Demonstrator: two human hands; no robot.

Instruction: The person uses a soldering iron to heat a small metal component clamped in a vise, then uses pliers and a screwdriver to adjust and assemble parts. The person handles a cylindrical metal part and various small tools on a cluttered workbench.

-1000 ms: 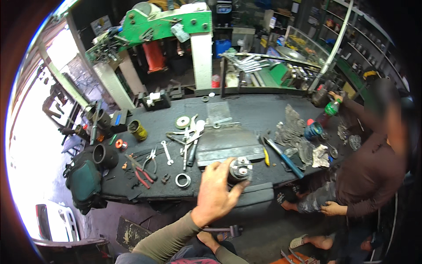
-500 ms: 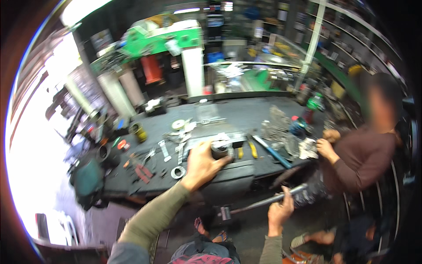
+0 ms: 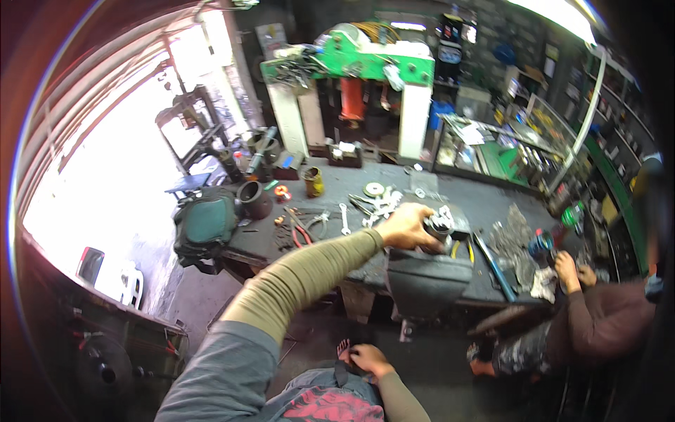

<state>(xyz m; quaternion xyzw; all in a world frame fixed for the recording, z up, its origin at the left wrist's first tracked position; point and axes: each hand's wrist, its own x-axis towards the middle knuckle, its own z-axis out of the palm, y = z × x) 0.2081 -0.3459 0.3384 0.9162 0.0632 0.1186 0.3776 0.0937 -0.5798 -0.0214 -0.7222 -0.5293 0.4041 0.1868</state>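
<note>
A wide fisheye view looks down over a cluttered workshop bench. The person's left hand [image 3: 406,226], in an olive-green long sleeve, stretches out across the near edge of the long dark worktable [image 3: 492,204] and is closed around a small round grey metal part [image 3: 440,226]. The fingers wrap its left side, and the part sits just above a bulky black bench vise [image 3: 425,280] fixed at the table's near edge.

A second ago the same hand held the part lower and nearer, in front of the table. Half a second ago it was already over the bench. Now it rests right at the vise, so the part seems to have been carried to the vise top.

The right hand [image 3: 367,359] has changed too. Half a second ago it gripped a long metal bar at the lower right. Now it lies near the person's lap, low in the view, fingers curled on dark cloth, and the bar is no longer in it. Whether it clasps anything small cannot be told.

Left of the vise lie loose silver spanners [image 3: 344,218] and red-handled pliers [image 3: 299,235]. Farther off stands a yellow tin can [image 3: 313,181], and behind it a tall green and white press machine [image 3: 351,67]. At the right, another person in a brown sleeve works with both hands [image 3: 573,267] on crumpled grey rags.
</note>
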